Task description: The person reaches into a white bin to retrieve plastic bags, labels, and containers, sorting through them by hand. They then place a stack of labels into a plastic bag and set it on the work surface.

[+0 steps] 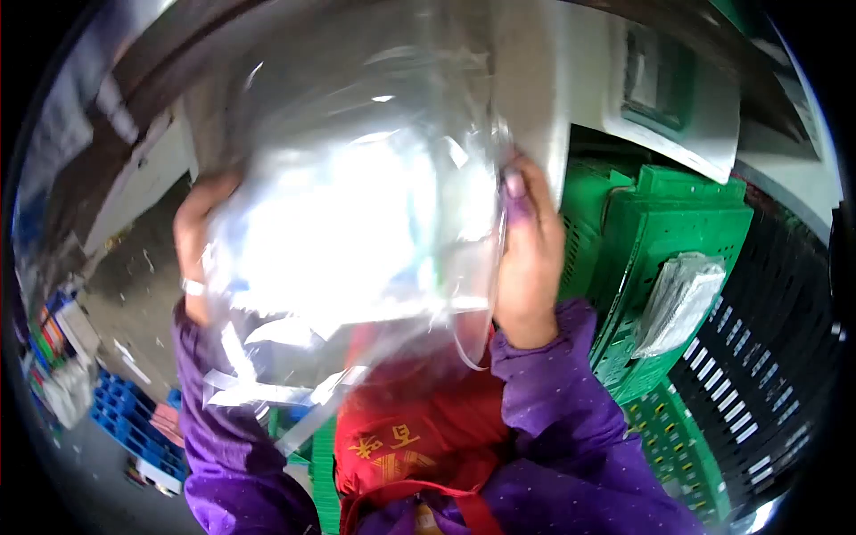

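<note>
Bag [330, 232] up front, blazing with glare!

And it's clear plastic, stretched out between the person's two hands, its lower end crossing in front of the red apron [423, 419]. Right hand [532, 254] has the bag pinched at its side edge, thumb tip laid over the film, a purple stain showing on that thumb. Left hand [201, 236] is right up against the opposite side, fingers bent towards it, but the tips are blurred and hidden; how firmly they close, nobody can tell from here! Purple sleeves [571, 392] below both wrists. Over on the right, a green crate [687, 223] with a folded bundle [682, 303] against it, and a black crate [758, 330] just beside. Far left, low down, a blue pallet [134, 419] on the floor [85, 481].
</note>
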`<action>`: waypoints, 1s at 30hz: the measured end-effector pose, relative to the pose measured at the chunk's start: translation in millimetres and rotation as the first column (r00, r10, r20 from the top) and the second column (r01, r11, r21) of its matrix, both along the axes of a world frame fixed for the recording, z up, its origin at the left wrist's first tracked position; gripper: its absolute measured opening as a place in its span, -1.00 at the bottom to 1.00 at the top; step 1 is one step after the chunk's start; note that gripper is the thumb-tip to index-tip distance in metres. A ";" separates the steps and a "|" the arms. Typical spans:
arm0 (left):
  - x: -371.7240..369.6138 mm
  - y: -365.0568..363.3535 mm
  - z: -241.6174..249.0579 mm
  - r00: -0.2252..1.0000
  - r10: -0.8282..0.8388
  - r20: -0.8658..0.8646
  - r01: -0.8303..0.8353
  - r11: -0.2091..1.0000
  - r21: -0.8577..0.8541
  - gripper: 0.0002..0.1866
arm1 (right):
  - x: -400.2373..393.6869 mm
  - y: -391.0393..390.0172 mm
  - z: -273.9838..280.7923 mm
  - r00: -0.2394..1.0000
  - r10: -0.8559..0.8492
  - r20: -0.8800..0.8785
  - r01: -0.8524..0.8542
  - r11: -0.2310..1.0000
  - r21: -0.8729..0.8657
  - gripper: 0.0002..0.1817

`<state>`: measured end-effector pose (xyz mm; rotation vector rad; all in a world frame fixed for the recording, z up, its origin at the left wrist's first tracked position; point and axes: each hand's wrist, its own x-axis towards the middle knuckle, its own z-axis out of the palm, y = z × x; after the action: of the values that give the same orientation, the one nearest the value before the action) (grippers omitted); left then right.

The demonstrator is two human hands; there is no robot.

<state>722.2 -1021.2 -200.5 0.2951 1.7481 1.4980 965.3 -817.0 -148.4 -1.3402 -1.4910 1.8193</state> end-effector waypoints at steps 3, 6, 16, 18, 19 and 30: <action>18.6 -8.8 52.2 0.985 -0.013 -0.169 0.001 0.998 -0.071 -0.73 | 1.3 -11.6 -11.9 0.917 -0.361 -0.170 0.233 0.831 -0.505 -0.48; 35.5 -18.3 87.1 0.941 0.227 0.251 -0.237 0.971 0.011 -0.72 | -14.9 -2.7 -31.5 0.992 0.031 0.124 -0.027 0.999 -0.037 -0.42; 74.4 -86.0 136.7 0.759 0.393 0.519 -0.448 0.894 -0.022 -0.68 | -60.4 38.1 -145.3 0.883 0.058 0.465 -0.262 0.884 0.387 -0.47; 81.5 -99.2 140.7 0.736 0.416 0.535 -0.475 0.879 -0.030 -0.68 | -62.4 40.6 -148.0 0.892 0.112 0.438 -0.257 0.923 0.287 -0.45; 84.4 -104.6 142.4 0.727 0.425 0.539 -0.488 0.872 -0.031 -0.67 | -62.6 43.7 -135.9 0.906 0.127 0.403 -0.226 0.952 0.209 -0.45; 100.5 -135.7 147.2 0.652 0.480 0.587 -0.572 0.820 -0.036 -0.62 | -110.5 -36.4 -42.1 0.929 0.288 0.231 -0.363 0.831 0.422 -0.46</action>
<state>822.7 -1156.9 -53.3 -0.6155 1.2587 1.8819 854.8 -853.5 -190.5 -1.0550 -2.1853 1.4179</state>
